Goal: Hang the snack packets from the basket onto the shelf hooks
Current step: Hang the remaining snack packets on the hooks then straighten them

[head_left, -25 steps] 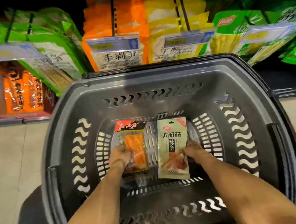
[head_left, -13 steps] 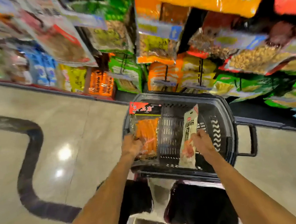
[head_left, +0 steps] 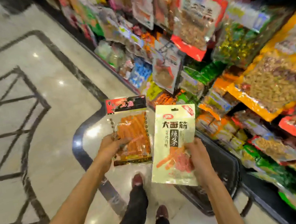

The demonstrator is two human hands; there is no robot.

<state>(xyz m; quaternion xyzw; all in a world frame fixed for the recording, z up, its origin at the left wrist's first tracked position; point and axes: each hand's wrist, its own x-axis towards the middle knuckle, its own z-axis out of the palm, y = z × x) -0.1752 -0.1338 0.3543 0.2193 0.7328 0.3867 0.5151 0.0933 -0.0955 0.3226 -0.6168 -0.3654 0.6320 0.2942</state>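
Above the basket [head_left: 225, 173], my left hand [head_left: 110, 148] pinches the orange packet [head_left: 133, 132] and my right hand [head_left: 198, 159] the pale packet [head_left: 175, 136], 2 light, limp, slippery pouches best steadied near their top holes.

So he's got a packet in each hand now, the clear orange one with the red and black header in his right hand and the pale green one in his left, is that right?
Not quite: the sides are swapped. In the head view the left hand holds the clear orange packet with the red and black header, and the right hand holds the pale green packet. One packet in each hand is correct.
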